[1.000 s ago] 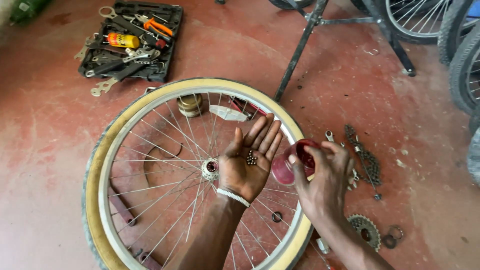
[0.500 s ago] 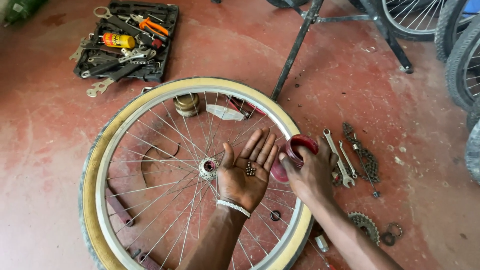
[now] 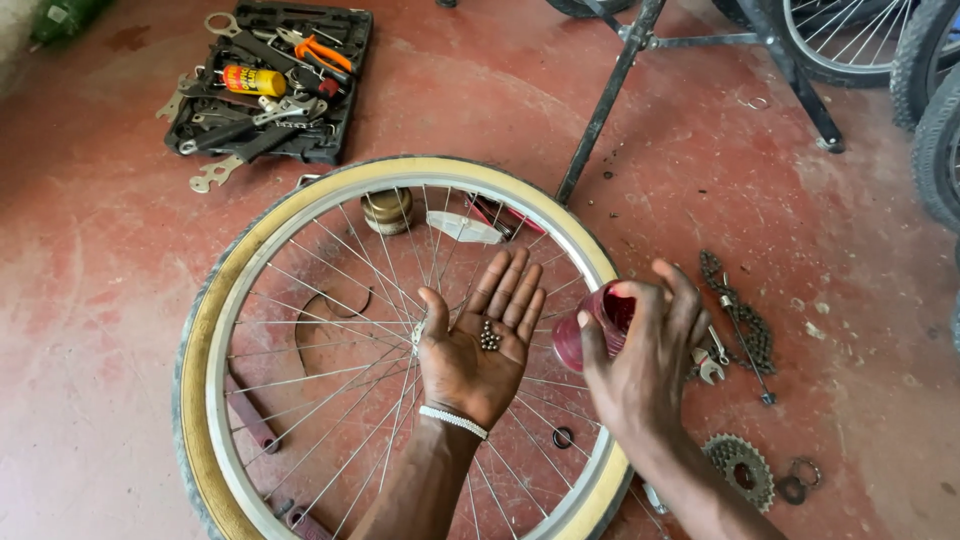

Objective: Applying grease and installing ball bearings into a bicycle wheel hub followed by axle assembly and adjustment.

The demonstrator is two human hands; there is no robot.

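Note:
My left hand (image 3: 480, 345) is held flat, palm up, over the spokes of a bicycle wheel (image 3: 290, 230) with a cream tyre lying on the red floor. A small heap of steel bearing balls (image 3: 490, 336) rests in the palm. Just to its right, my right hand (image 3: 640, 370) grips a small red plastic cup (image 3: 572, 340), tipped toward the left palm. The wheel's hub (image 3: 418, 335) shows beside my left thumb.
An open black tool case (image 3: 290, 80) with wrenches, pliers and a yellow can lies at the back left. A bike chain (image 3: 740, 315), a wrench (image 3: 708, 362) and a sprocket cassette (image 3: 742, 470) lie right of the wheel. A black stand leg (image 3: 605, 100) and other tyres (image 3: 935, 110) are behind.
The view has shifted slightly. My right hand has tilted the red cup further and drawn it a little lower beside the left palm, which still holds the balls.

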